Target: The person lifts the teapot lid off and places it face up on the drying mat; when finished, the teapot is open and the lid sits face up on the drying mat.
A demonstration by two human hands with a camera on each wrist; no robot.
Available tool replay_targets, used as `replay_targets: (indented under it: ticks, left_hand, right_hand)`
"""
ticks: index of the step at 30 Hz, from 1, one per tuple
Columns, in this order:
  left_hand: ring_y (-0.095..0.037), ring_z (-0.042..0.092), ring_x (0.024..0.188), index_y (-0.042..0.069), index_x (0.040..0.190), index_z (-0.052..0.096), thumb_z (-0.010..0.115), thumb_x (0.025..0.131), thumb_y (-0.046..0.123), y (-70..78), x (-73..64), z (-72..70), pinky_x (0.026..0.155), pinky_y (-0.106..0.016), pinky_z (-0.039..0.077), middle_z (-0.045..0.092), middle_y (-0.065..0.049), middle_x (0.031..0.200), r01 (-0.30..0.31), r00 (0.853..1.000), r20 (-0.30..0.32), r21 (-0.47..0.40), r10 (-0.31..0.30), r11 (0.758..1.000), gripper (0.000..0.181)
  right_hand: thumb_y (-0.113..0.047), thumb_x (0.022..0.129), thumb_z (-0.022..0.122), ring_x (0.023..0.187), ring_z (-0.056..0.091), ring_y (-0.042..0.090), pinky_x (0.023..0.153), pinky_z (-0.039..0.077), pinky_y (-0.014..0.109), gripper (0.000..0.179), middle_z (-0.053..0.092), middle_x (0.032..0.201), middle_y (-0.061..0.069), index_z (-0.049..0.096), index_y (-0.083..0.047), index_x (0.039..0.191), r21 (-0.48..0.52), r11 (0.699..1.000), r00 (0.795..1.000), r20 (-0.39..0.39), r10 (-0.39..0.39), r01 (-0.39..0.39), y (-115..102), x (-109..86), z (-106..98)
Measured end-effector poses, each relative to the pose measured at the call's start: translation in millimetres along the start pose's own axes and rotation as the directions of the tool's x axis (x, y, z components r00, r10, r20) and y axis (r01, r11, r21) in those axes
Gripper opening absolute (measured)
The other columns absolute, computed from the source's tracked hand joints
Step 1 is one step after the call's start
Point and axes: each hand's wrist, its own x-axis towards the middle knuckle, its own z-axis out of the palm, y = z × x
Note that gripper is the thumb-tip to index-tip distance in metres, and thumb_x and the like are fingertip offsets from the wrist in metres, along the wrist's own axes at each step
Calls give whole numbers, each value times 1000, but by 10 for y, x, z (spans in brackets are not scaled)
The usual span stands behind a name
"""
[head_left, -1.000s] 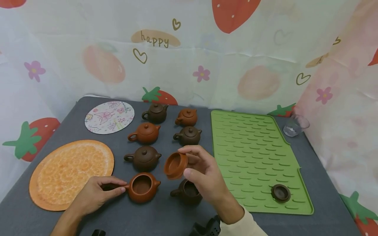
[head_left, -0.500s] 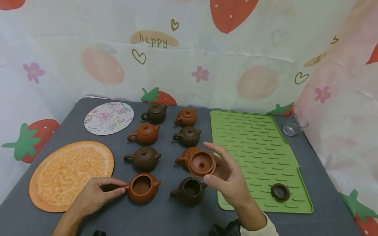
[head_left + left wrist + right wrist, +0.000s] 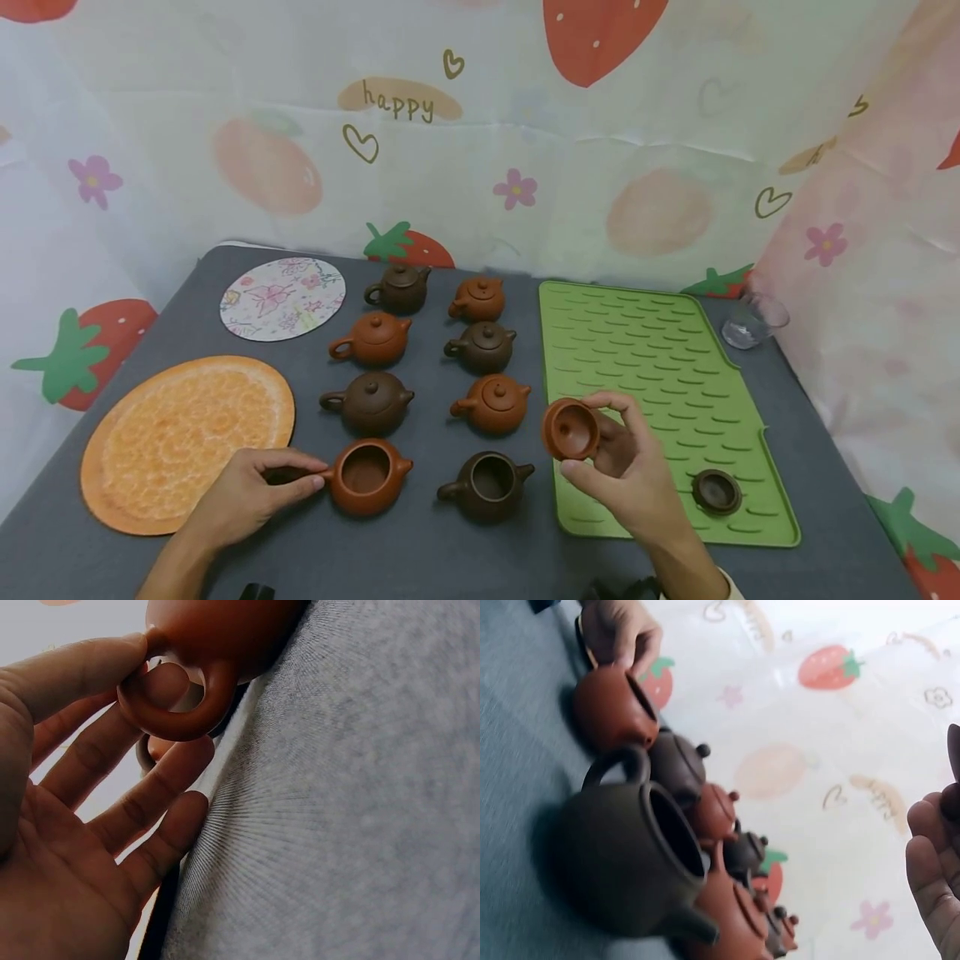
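The desk (image 3: 420, 558), under a dark grey cloth, carries everything. Along its right edge lies a green mat (image 3: 637, 350), whose raised ridges probably keep small pieces from sliding. Near the left edge is an orange round mat (image 3: 187, 442), with a smaller floral round mat (image 3: 282, 298) toward the far left corner.

The left hand (image 3: 251, 492) pinches the handle of a lidless orange teapot (image 3: 367, 502) between thumb and forefinger, presumably to steady it on the cloth; its other fingers are clear of the pot. The right hand (image 3: 633, 467) grasps an orange lid (image 3: 570, 429) by its rim, thumb below and fingers above, hollow side toward the head camera. That rim hold likely suits its small, rounded shape.

The lidless orange teapot stands toward the desk's near edge, level with a lidless dark teapot (image 3: 487, 504). Behind them, six covered pots stand in two columns toward the far edge, spaced apart, perhaps for easy reach. A clear glass (image 3: 752, 323) stands by the desk's right edge.

Smallest are the lids: the orange one is raised by the green mat's left edge (its exact height is hard to judge), and a dark lid (image 3: 717, 492) rests near that mat's near right corner, seemingly hollow side up, maybe to stop it rocking on its knob.
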Motion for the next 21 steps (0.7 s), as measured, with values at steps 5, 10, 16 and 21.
replay_targets:
  ticks: [5, 10, 16, 21]
  left_hand:
    - [-14, 66, 84, 10, 100, 76, 74, 86, 10, 5, -6, -9, 69, -29, 53, 71, -1, 93, 14, 1000, 0, 2, -14, 1000, 14]
    - [-14, 66, 84, 10, 100, 76, 74, 87, 11, 2, -5, -7, 70, -29, 53, 71, -1, 93, 24, 1000, 2, -1, -24, 1000, 14]
    - [-15, 66, 84, 10, 100, 76, 74, 87, 11, -5, 3, -4, 69, -29, 53, 71, -1, 92, 17, 1000, 4, -8, -17, 1000, 13]
    - [-15, 66, 83, 10, 100, 76, 74, 87, 11, -9, 3, -11, 69, -28, 53, 71, 0, 92, 20, 1000, 5, -1, -20, 1000, 13]
  right_hand:
    - [20, 86, 58, 105, 59, 25, 75, 49, 31, 61, 56, 123, 20, 35, 8, 141, -121, 993, 1000, -22, -9, 6, 1, -85, -97]
    - [22, 83, 60, 107, 58, 26, 84, 49, 31, 61, 57, 124, 20, 39, 10, 139, -212, 977, 998, -60, -7, -6, -4, -175, -190]
    - [21, 83, 63, 113, 56, 24, 88, 48, 30, 61, 57, 125, 17, 43, 8, 138, -277, 957, 988, -147, 48, -88, 12, -298, -328]
    - [19, 83, 64, 113, 56, 21, 87, 47, 26, 61, 56, 124, 17, 44, 6, 139, -341, 933, 980, -192, 55, -119, 64, -414, -416]
